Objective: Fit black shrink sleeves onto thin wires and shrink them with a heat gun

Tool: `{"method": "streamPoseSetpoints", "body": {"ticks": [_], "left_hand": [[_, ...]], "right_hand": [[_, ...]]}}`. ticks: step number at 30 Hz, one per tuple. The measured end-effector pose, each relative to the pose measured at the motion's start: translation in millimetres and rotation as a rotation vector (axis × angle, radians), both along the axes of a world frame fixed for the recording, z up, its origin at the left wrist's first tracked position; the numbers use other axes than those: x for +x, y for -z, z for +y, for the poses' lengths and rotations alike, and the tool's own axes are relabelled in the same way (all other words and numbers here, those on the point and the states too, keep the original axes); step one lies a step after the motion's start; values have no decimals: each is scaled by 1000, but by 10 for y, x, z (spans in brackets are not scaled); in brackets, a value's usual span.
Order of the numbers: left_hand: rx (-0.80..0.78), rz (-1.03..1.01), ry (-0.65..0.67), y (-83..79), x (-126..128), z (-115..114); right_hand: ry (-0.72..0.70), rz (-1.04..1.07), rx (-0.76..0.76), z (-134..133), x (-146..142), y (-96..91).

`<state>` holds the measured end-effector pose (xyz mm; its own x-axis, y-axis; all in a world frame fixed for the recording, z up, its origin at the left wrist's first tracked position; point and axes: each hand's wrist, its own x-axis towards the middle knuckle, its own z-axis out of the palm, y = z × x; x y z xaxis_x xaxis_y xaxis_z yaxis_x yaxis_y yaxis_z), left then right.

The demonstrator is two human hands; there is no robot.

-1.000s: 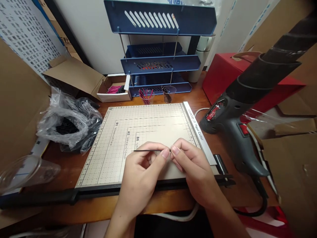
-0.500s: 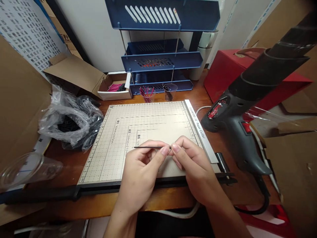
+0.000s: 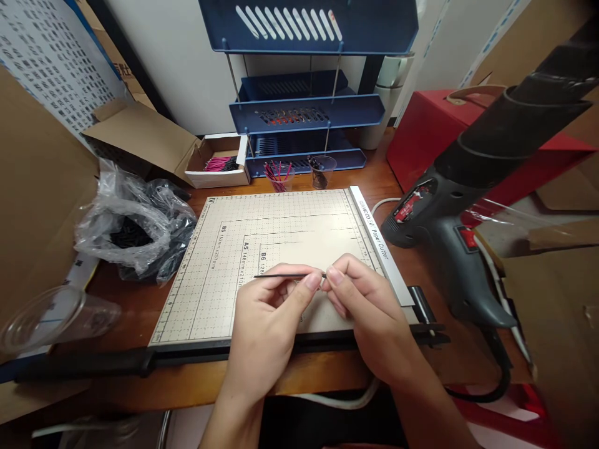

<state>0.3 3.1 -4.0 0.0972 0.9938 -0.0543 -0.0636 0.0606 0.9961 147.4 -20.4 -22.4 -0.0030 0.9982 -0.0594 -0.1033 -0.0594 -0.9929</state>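
A thin, straight black wire [image 3: 283, 275] lies nearly level above the paper cutter [image 3: 224, 262]. Its right part is pinched between the thumb and index finger of my left hand [image 3: 269, 324], and its free end points left. My right hand [image 3: 367, 312] meets the left one at the wire's right end, thumb and index finger pressed together there. A tiny dark bit shows between the two sets of fingertips; the rest of that end is hidden by my fingers.
Left stand a plastic bag of black pieces [image 3: 135, 234] and a clear cup [image 3: 93, 315]. Behind are a box [image 3: 218, 179] of pink and black wires, two cups [image 3: 279, 178] of small parts and a blue rack [image 3: 306, 112]. A heat gun [image 3: 468, 243] stands right.
The hands hold almost the same pose. My right fingertips have shifted very slightly to the right, with a little more of the dark end showing between the hands.
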Motion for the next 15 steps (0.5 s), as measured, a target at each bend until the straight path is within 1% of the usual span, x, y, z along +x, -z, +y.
{"method": "streamPoseSetpoints", "body": {"ticks": [5,11,15], "left_hand": [[-9,31,-74,26,-12,4],[-11,-2,-58,43,-25,-12],[-1,-44,-81,41,-1,-19]], "right_hand": [[26,21,-19,-2,4,6],[27,19,-15,1,2,-18],[23,4,-23,-4,-1,-25]]}}
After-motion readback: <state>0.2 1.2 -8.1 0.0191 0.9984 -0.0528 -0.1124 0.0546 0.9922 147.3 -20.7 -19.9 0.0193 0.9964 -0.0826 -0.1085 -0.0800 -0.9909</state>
